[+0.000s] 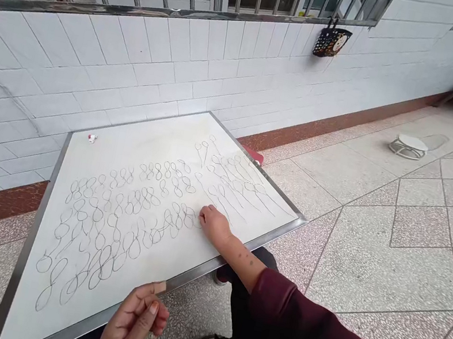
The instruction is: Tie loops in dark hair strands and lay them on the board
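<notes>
Rows of thin dark loops (134, 247), many twisted like figure eights, lie on a white table (89, 303) with a metal rim. Whether they are thread or wire I cannot tell. To the right, loops with long straight tails (226, 193) lie fanned out. My right hand (215, 226) rests on the tabletop at the right end of the front row, fingers curled closed; what they pinch is hidden. Just off the near edge, my left hand (136, 320) is closed, thumb against fingers, and anything between them is too fine to make out. A tan strip (160, 287) shows by its index finger.
A small white and red trinket (92, 138) sits at the table's far left corner. Behind stand a tiled wall (147, 73) and barred windows, with a black basket (331, 41) hanging there. A low round stool (408, 146) stands on the floor at right.
</notes>
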Action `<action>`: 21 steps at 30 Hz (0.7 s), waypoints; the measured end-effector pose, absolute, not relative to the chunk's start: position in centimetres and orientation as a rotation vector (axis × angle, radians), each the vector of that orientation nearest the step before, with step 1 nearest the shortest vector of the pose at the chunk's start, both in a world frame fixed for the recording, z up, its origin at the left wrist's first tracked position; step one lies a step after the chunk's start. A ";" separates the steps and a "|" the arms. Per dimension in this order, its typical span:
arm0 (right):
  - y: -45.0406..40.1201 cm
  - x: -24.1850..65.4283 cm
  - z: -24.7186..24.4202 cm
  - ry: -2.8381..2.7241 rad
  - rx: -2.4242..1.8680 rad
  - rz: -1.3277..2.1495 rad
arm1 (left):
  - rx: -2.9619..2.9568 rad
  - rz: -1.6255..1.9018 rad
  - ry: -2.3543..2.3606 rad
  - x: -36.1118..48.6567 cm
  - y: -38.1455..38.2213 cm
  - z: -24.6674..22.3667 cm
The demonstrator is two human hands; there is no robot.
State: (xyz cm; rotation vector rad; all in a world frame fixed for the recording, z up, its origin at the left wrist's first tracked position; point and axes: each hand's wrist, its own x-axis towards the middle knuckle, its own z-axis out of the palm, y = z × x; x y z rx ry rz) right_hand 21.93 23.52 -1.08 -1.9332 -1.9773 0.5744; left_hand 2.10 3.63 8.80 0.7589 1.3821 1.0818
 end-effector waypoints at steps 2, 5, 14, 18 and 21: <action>23.2 22.0 -0.8 -1.990 -1.982 0.556 | 0.775 1.060 1.347 2.4 4.4 8.4; 22.7 22.2 -0.3 -1.997 -2.032 0.529 | 0.800 1.036 1.314 2.6 5.6 7.6; 21.7 23.9 1.0 -1.886 -1.912 0.536 | 0.903 1.054 1.274 3.2 9.3 6.1; 20.3 24.4 1.4 -1.784 -1.753 0.555 | 0.816 1.146 1.271 4.3 11.4 5.9; 17.9 24.0 2.2 -1.746 -1.625 0.608 | 0.784 1.181 1.252 5.5 11.8 6.3</action>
